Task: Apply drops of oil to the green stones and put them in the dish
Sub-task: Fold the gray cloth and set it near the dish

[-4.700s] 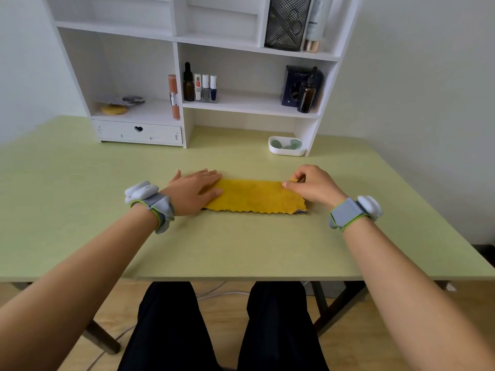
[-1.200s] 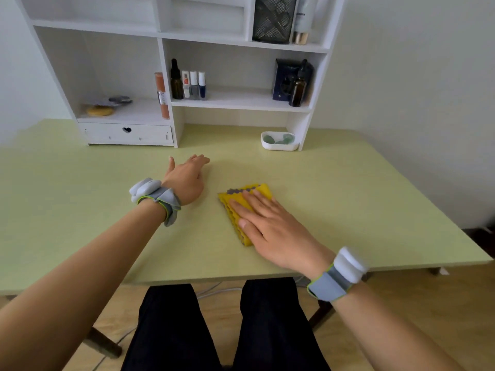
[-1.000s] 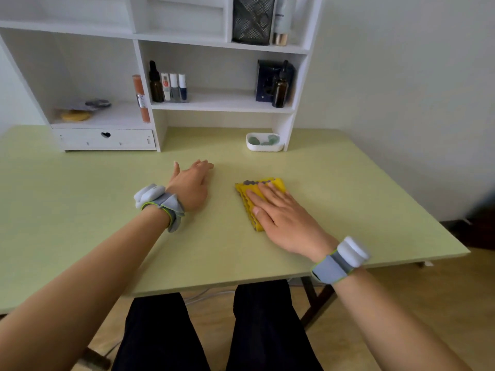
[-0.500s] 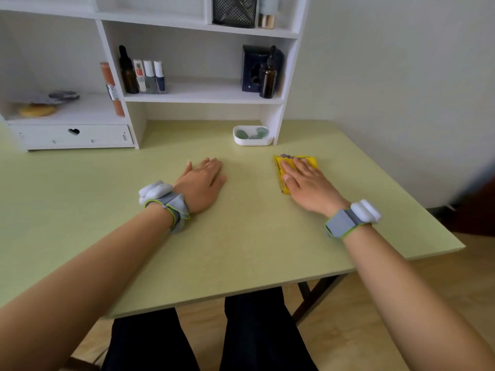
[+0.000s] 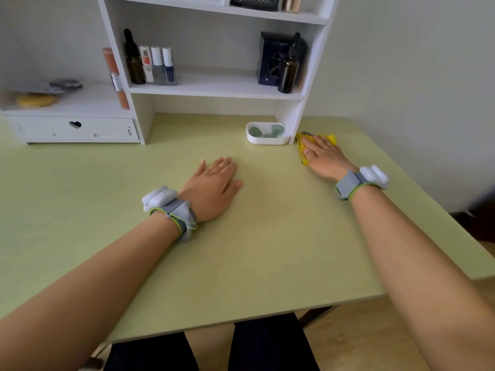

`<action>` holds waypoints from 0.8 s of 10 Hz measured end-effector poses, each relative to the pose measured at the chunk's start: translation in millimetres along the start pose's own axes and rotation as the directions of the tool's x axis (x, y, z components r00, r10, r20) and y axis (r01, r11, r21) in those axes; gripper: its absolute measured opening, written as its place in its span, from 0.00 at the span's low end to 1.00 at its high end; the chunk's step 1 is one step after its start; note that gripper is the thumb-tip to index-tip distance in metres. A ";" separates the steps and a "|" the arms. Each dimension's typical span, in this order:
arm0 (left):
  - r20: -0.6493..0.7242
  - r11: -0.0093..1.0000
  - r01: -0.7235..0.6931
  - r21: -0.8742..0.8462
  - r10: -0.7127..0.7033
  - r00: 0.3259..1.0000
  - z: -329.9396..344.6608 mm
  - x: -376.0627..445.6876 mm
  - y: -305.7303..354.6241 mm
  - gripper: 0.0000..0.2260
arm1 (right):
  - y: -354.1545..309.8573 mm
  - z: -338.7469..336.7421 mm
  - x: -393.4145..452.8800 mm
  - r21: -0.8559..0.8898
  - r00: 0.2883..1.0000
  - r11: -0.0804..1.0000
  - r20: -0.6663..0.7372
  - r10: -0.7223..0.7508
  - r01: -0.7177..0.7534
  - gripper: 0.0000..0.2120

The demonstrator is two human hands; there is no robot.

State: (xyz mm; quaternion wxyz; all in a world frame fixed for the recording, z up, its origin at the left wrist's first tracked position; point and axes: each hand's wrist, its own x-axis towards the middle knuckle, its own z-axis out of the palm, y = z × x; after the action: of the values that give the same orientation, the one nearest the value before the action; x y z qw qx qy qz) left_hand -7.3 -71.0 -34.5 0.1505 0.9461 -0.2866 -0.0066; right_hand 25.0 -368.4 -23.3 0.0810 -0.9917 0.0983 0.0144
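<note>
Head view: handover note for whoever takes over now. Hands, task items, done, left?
Left hand: flat on the table, holding nothing.
Right hand: fingers straight, pressing the folded yellow cloth beside the shelf unit's leg.
Green stones: in the white dish by the shelf leg.
Dropper bottles: one on the right of the shelf, one on the left.
Done: stones are in the dish; oiling can't be confirmed.
Left: apparently only letting go of the cloth.

The bench (image 5: 267, 250) is smooth, matt pale-green laminate. The dish (image 5: 263, 140) looks like glossy white plastic; the stones (image 5: 277, 129) are translucent green. The cloth (image 5: 304, 153) is nappy yellow fabric. The shelf (image 5: 214, 87) is matt white board, the bottles (image 5: 288, 73) glossy brown glass.
</note>
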 end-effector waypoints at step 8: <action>-0.009 0.999 -0.016 -0.037 0.015 1.000 0.2 -0.5 -3.7 0.25 | -26.5 0.7 -57.6 -0.006 0.999 0.999 -0.018 0.040 -0.040 0.28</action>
State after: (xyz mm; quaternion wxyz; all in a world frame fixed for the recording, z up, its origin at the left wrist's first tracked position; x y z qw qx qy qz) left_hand -5.8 -67.9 -35.7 0.1694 0.9409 -0.2932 -0.0067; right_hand -26.2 -331.6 -17.3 0.0769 -0.9899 0.1190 0.0075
